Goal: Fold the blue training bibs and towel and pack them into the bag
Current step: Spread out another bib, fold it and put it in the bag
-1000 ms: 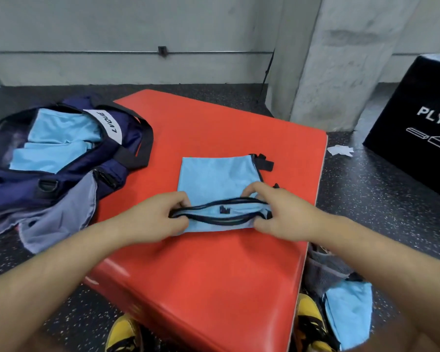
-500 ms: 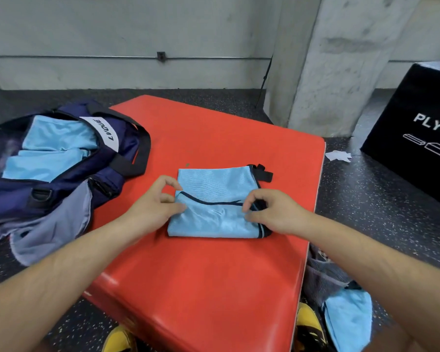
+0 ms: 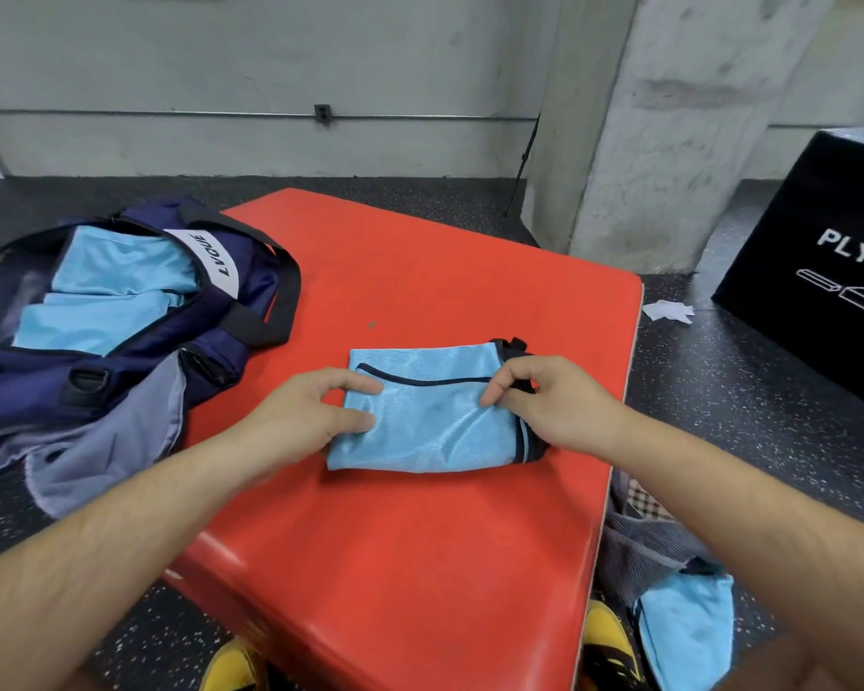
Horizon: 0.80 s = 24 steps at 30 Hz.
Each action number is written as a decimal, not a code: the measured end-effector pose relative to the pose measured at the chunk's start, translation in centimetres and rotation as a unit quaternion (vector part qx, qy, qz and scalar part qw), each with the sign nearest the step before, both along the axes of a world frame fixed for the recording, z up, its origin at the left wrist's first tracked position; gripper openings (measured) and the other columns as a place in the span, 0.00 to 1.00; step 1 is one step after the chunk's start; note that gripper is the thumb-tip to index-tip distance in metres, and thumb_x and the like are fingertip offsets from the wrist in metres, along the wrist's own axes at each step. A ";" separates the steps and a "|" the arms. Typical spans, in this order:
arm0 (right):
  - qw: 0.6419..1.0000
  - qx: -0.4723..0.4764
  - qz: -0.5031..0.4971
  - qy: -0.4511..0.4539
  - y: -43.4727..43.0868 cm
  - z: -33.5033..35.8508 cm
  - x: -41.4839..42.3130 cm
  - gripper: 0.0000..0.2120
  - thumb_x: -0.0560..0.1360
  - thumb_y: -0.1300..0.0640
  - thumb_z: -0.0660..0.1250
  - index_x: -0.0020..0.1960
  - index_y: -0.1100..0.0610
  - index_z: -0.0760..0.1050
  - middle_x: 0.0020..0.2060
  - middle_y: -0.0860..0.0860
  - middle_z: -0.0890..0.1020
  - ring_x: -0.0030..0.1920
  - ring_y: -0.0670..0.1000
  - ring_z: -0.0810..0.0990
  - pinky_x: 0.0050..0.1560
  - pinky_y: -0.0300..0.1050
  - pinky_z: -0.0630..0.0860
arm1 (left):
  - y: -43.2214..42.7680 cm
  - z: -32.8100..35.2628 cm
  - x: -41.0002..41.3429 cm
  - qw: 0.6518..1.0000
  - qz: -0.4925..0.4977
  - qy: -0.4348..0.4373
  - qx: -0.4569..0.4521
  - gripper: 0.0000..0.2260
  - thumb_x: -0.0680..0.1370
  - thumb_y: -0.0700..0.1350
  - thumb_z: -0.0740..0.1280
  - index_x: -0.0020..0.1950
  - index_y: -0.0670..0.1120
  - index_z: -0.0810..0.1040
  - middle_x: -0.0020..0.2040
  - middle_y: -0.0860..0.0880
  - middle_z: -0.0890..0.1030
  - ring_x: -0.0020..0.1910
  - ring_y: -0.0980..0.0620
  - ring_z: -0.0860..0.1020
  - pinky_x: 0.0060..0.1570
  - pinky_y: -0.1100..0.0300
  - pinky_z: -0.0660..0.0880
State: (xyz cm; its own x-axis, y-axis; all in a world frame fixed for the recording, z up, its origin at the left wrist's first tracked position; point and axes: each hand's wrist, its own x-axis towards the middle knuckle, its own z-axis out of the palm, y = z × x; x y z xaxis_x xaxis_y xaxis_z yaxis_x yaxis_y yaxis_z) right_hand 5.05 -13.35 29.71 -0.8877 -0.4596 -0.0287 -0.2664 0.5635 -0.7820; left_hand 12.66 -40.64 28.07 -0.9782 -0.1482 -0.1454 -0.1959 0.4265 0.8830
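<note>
While a second ago both hands were lifting the bib's black-trimmed near edge, that edge is now lying turned over away from the person, and the hands are sitting apart at the two ends of a shorter packet. That suggests this fold is finishing and the next step is probably carrying the piece over to the bag. The left hand (image 3: 305, 416) is pressing thumb and forefinger flat on top of the left edge, with nothing curled round the cloth, while the right hand (image 3: 544, 406) is pinching the black trim at the right end with bent fingers. Between them the blue training bib (image 3: 430, 426) is resting on the red padded block (image 3: 420, 566) as a compact rectangle, shiny and lightly rippled, with a dark binding line running across its far half and black straps sticking out beyond the right hand. Out past the left hand the navy duffel bag (image 3: 230, 341) is gaping open, already holding folded blue cloth. Below the right forearm another blue bib (image 3: 684, 635) is waiting, unfolded, on the floor.
</note>
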 end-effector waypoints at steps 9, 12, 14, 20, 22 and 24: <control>0.999 0.022 -0.020 -0.016 -1.4 0.2 -1.3 0.14 0.73 0.67 0.65 0.46 0.49 0.81 0.31 0.53 0.73 0.24 0.48 0.65 0.25 0.41 0.61 | 0.2 0.1 -1.5 0.999 -0.002 0.019 -0.033 0.21 0.72 0.37 0.74 0.61 0.55 0.79 0.52 0.55 0.76 0.30 0.62 0.74 0.30 0.71 0.70; 0.998 0.033 -0.047 0.024 -2.3 -0.4 -2.5 0.15 0.75 0.67 0.61 0.46 0.50 0.82 0.39 0.48 0.77 0.27 0.48 0.70 0.26 0.39 0.65 | 0.0 0.1 -2.6 0.998 0.011 0.029 -0.060 0.22 0.73 0.37 0.74 0.64 0.53 0.77 0.54 0.54 0.74 0.34 0.61 0.74 0.30 0.73 0.68; 0.995 0.050 -0.053 0.069 -2.9 -0.9 -3.4 0.17 0.75 0.67 0.58 0.50 0.51 0.82 0.48 0.46 0.75 0.38 0.47 0.76 0.33 0.34 0.69 | -0.2 -0.2 -3.4 0.996 0.013 0.033 -0.087 0.24 0.73 0.38 0.73 0.67 0.53 0.76 0.61 0.54 0.73 0.43 0.59 0.74 0.34 0.72 0.68; 0.978 0.139 -0.033 0.152 -4.2 -3.2 -5.4 0.23 0.76 0.69 0.56 0.66 0.53 0.76 0.59 0.48 0.73 0.51 0.52 0.79 0.52 0.51 0.77 | -0.9 -1.8 -6.0 0.985 -0.016 0.037 -0.165 0.25 0.75 0.38 0.73 0.71 0.48 0.73 0.64 0.52 0.70 0.53 0.55 0.71 0.47 0.69 0.64; 0.972 0.175 -0.026 0.153 -4.4 -3.9 -5.6 0.25 0.76 0.68 0.57 0.69 0.52 0.73 0.63 0.49 0.71 0.51 0.55 0.79 0.50 0.55 0.78 | -0.9 -2.3 -6.4 0.979 -0.032 0.028 -0.197 0.26 0.76 0.39 0.72 0.73 0.46 0.71 0.64 0.51 0.68 0.56 0.54 0.71 0.49 0.71 0.61; 0.970 0.188 -0.028 0.149 -4.7 -4.3 -6.0 0.27 0.75 0.68 0.58 0.72 0.52 0.70 0.65 0.47 0.69 0.52 0.55 0.80 0.49 0.55 0.79 | -0.9 -2.6 -6.7 0.975 -0.039 0.017 -0.220 0.27 0.76 0.41 0.71 0.74 0.47 0.69 0.65 0.51 0.67 0.55 0.55 0.70 0.48 0.70 0.62</control>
